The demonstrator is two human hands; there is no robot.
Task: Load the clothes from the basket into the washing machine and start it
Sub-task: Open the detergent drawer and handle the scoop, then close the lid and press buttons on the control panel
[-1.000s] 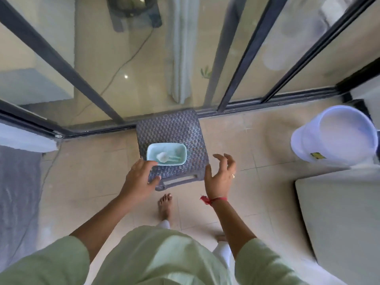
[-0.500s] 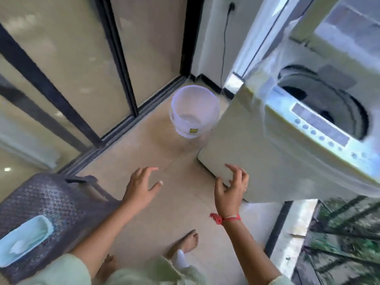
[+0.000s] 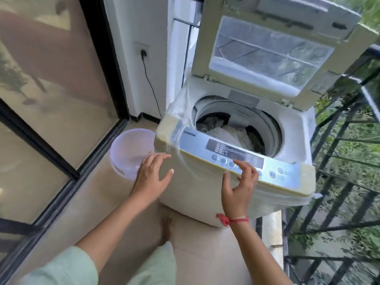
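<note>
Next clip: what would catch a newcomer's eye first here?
The top-loading washing machine stands centre right, lid raised, clothes inside. The right hand hovers at the control panel; the left hand is spread open before a translucent bucket at left.

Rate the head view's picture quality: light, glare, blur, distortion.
Head view: soft daylight, no hard shadows; glare whitens the right end of the control panel; the glass door carries reflections; the wide lens skews the railing; the greenery behind it is smeared by blur.
</note>
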